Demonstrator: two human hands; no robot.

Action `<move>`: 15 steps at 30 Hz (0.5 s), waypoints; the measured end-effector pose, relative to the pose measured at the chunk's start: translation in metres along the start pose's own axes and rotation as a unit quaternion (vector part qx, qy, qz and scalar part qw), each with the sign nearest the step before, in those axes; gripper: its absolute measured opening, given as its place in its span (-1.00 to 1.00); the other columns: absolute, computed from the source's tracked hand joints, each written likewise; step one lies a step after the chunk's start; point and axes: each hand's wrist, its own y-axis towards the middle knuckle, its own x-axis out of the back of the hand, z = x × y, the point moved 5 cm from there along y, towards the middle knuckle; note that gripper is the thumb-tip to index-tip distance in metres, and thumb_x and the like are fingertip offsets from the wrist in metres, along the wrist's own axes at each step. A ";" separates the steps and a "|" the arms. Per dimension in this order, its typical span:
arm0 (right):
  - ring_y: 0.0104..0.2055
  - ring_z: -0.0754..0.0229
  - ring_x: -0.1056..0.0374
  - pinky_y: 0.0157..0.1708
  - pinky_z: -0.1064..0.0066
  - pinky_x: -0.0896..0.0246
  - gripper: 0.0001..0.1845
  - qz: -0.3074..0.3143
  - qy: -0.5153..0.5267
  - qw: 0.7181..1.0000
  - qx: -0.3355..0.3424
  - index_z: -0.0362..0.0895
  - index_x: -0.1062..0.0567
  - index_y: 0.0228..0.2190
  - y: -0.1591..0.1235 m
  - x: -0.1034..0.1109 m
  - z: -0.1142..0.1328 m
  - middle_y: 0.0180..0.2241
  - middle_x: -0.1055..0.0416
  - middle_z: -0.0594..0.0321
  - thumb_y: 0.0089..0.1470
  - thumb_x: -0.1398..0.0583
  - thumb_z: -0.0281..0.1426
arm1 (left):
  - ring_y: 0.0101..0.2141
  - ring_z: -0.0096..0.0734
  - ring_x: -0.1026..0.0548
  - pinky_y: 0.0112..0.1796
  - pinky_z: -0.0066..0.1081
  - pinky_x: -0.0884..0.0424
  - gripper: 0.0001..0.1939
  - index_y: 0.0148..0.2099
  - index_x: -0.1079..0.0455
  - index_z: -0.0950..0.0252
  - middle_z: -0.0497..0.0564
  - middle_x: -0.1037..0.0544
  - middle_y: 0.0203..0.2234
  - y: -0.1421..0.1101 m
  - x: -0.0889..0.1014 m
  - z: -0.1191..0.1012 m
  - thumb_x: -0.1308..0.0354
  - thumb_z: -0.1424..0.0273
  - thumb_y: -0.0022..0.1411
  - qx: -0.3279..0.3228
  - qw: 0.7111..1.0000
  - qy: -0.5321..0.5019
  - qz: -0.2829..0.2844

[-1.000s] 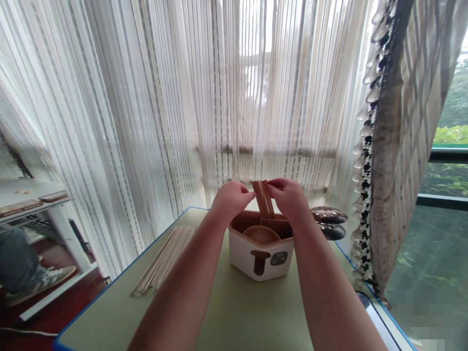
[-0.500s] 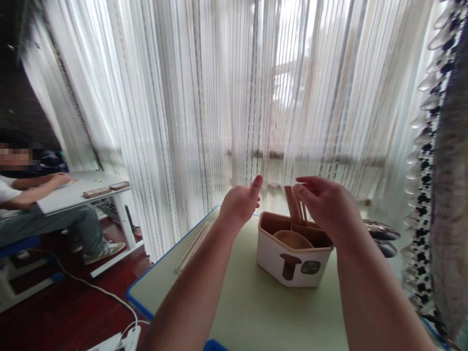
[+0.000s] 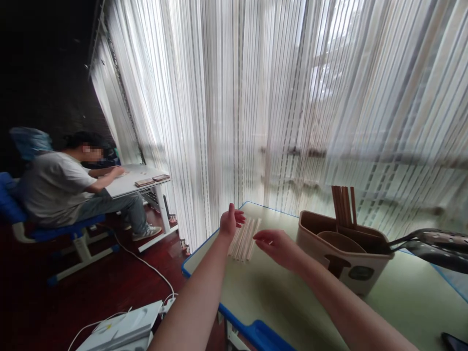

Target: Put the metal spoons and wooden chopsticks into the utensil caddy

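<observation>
- hovering by the left side of the pale sticks, the left hand is open, thumb pointing up and fingers apart; whether it touches them is hard to tell.
- the right hand is just to the right of the same sticks, fingers bent and pointing toward them; whether its fingertips are pinched together cannot be told.
- the pale sticks lie side by side in a loose flat bundle between the two hands, on the far left part of the green table, which has a blue edge.
- right of the right hand stands a brown and white holder with compartments inside.
- the brown chopsticks stand upright in the back of the holder, one a little apart from the others.
- black utensils stick out past the holder's right side, their heads dotted with holes.
- a dark thing, partly cut off, lies at the lower right corner.
- behind the table hangs a striped curtain.
- to the left, another person sits on a blue chair at a white table.
</observation>
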 end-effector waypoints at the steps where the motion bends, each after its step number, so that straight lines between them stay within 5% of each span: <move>1: -0.29 0.17 -0.41 -0.25 0.34 -0.30 -0.71 -0.009 -0.011 1.000 -0.002 -0.10 -0.53 -0.22 -0.001 -0.011 -0.010 -0.30 -0.52 0.17 0.08 -0.08 -0.32 | -0.57 -0.36 -0.48 -0.58 -0.44 -0.33 -0.22 -0.38 -0.42 0.44 0.14 -0.51 -0.57 0.003 0.004 0.006 0.26 -0.20 0.09 0.011 1.000 0.008 -0.012; 7: -0.05 0.10 -0.29 -0.03 0.28 -0.18 -0.66 -0.041 -0.132 0.989 0.059 -0.11 -0.48 -0.12 -0.008 -0.044 -0.044 -0.09 -0.41 0.10 0.09 -0.04 -0.41 | -0.50 -0.33 -0.51 -0.55 -0.41 -0.36 -0.22 -0.33 -0.42 0.40 0.15 -0.54 -0.51 0.005 0.009 0.017 0.36 -0.16 0.15 -0.003 0.996 0.067 -0.064; 15: 0.07 0.12 -0.19 0.05 0.28 -0.05 -0.57 0.011 -0.192 0.980 0.052 0.00 -0.40 -0.02 -0.005 -0.050 -0.045 0.06 -0.31 0.21 0.09 0.00 -0.47 | -0.39 -0.33 -0.52 -0.32 -0.36 -0.37 -0.31 -0.31 -0.48 0.32 0.08 -0.57 -0.47 -0.015 -0.019 0.003 0.36 -0.01 0.27 -0.157 0.947 0.280 0.030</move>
